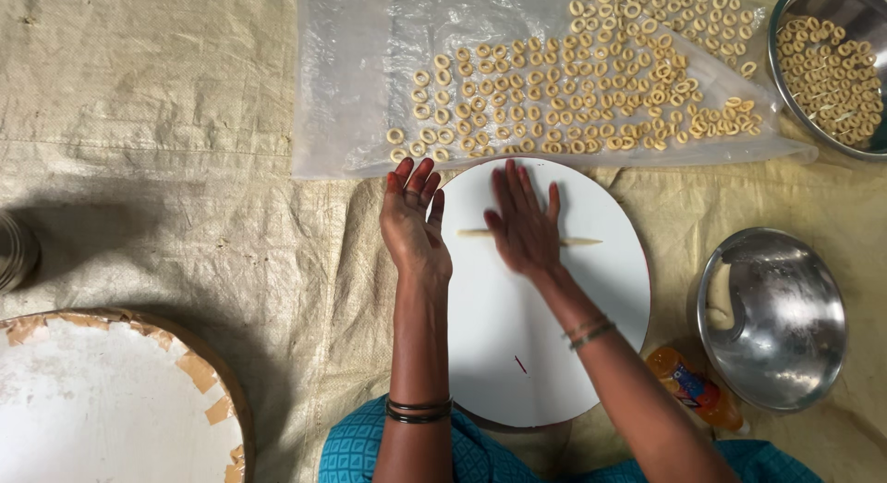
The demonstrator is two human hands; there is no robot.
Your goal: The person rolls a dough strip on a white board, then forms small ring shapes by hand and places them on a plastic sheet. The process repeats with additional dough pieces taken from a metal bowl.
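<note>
Dough strip: a thin pale dough strip (531, 236) lies crosswise on the round white board (517, 354), both ends showing from under the right hand

Right hand: the right hand (525, 226) lies flat on the strip, fingers (514, 189) straight and spread, gripping nothing

Left hand: the left hand (413, 226) stands on edge at the board's left rim, fingers loose and slightly curled, holding nothing; whether it touches the board is hard to tell

Board: it rests on tan sacking (166, 150) spread over the floor, just before the person's knees

Plastic sheet: a clear plastic sheet (351, 95) beyond the board carries many small dough rings (573, 95)

Bowls: a steel bowl (868, 21) at top right holds more rings; a second steel bowl (785, 344) sits right of the board

Bottle: an orange bottle (695, 391) lies between the board and the second bowl

Other: another round board with taped rim (102, 400) at lower left
</note>
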